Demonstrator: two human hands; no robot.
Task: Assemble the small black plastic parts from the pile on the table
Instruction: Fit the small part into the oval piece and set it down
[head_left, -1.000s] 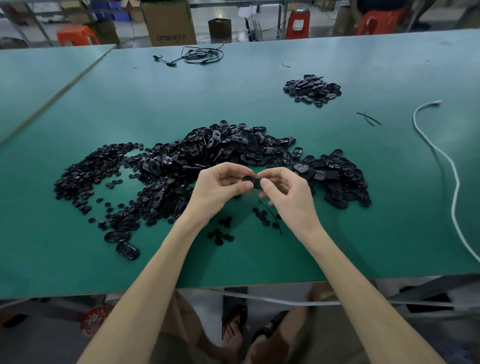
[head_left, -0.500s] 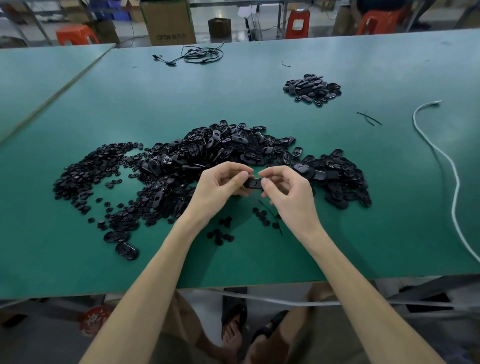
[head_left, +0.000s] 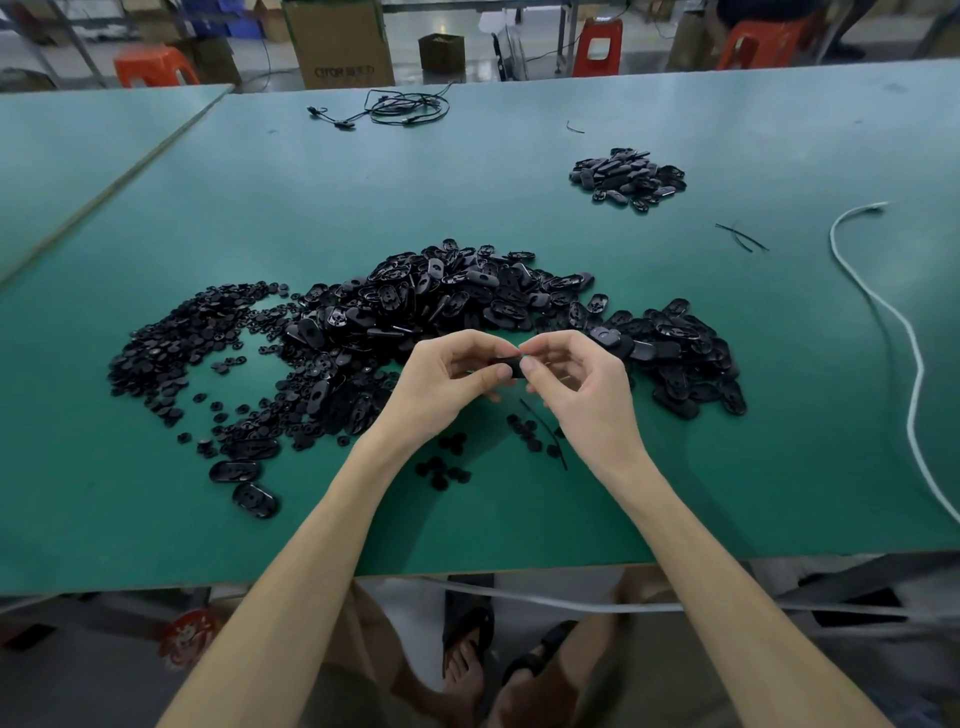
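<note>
Between the left hand (head_left: 441, 387) and the right hand (head_left: 589, 400), above the worktop (head_left: 753, 426), a small black part (head_left: 511, 367) is pinched at both ends by curled fingers and thumbs, its long axis running side to side from hand to hand. Just beyond the hands spreads the main pile (head_left: 457, 301); a few round pieces (head_left: 448, 465) lie beneath the wrists, and a smaller heap (head_left: 628, 179) sits well beyond the right hand.

One small black part (head_left: 513, 368) aloft between fingers (head_left: 488, 375), before a wide pile (head_left: 441, 306) of black pieces.
</note>
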